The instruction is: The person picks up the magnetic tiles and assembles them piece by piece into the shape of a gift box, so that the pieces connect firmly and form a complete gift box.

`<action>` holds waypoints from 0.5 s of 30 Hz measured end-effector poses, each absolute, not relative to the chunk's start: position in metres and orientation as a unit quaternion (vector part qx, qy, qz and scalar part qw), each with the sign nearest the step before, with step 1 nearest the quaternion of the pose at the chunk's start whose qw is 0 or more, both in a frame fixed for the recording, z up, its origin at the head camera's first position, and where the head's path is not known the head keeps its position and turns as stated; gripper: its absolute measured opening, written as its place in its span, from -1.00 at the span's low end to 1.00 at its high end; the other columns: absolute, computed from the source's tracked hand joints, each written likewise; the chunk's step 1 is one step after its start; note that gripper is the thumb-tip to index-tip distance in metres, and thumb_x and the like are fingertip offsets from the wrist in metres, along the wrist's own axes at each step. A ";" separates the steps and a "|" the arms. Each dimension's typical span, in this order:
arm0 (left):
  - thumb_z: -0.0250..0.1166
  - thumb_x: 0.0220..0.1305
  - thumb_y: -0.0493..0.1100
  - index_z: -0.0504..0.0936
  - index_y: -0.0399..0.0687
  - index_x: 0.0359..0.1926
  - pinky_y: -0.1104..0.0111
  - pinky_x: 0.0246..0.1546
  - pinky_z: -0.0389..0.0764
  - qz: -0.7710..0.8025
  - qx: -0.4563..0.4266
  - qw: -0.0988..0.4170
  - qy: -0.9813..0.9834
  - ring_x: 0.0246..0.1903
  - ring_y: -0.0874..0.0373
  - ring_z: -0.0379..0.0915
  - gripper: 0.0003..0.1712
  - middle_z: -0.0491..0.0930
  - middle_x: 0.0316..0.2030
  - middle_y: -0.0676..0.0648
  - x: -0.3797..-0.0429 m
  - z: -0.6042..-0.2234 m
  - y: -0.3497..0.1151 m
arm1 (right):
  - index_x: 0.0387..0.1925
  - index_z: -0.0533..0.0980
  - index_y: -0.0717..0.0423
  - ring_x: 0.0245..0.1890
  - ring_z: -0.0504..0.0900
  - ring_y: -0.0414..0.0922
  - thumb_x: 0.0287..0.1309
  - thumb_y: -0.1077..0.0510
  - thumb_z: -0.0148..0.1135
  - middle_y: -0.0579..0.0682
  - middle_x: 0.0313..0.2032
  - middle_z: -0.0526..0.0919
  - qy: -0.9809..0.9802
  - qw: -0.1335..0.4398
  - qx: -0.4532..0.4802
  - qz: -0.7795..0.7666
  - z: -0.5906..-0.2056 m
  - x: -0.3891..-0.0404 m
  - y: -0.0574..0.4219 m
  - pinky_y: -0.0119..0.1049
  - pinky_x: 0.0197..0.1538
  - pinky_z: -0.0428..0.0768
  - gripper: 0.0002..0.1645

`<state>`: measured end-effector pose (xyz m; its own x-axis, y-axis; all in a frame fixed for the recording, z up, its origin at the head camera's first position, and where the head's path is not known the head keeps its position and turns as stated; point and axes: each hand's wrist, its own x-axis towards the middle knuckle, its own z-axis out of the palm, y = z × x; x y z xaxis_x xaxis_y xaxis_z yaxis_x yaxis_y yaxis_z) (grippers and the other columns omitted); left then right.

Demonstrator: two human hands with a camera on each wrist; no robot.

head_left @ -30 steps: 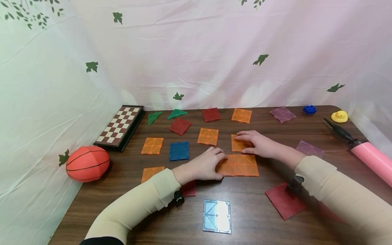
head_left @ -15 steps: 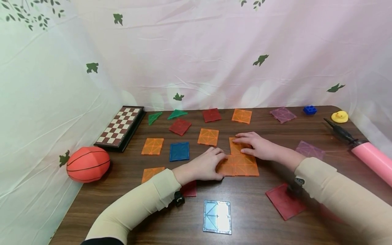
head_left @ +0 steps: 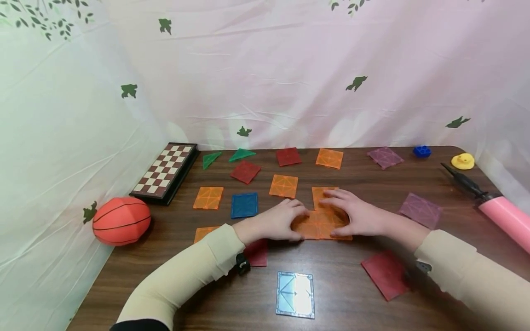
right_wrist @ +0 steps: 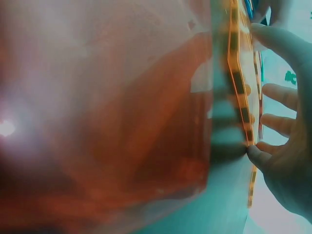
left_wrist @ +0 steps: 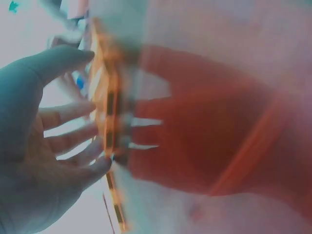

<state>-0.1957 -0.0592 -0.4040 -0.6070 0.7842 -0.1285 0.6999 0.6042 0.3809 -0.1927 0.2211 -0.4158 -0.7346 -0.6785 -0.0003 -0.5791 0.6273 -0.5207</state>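
Over orange tiles (head_left: 318, 228), right fingers (head_left: 337, 202) now spread wider than before.

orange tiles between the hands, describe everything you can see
The orange tiles are three see-through, plastic-looking squares lying flat on the table, two side by side and one behind. Wrist views show dark patches along their edges. The left hand touches the left tile; the right hand spans the right tile and back tile.

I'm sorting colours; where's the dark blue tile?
The dark blue tile is just left of centre in the head view, between an orange tile and the left hand.
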 end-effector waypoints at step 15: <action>0.36 0.31 -0.09 0.43 -0.15 0.42 0.09 0.41 0.22 0.172 0.350 0.120 0.913 0.41 -0.14 0.20 -0.31 0.29 0.44 -0.23 -0.287 -0.398 -0.095 | 0.32 0.50 0.05 0.45 0.08 0.39 -0.08 -0.09 0.63 0.29 0.46 0.24 0.911 0.073 -0.335 -0.229 -0.421 -0.177 0.216 0.39 0.33 0.21 -0.09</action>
<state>-0.2868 -0.0948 -0.3983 -0.7254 0.6812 -0.0991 0.5985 0.6952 0.3981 -0.1769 0.2158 -0.4209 -0.7643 -0.6446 0.0205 -0.5775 0.6699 -0.4667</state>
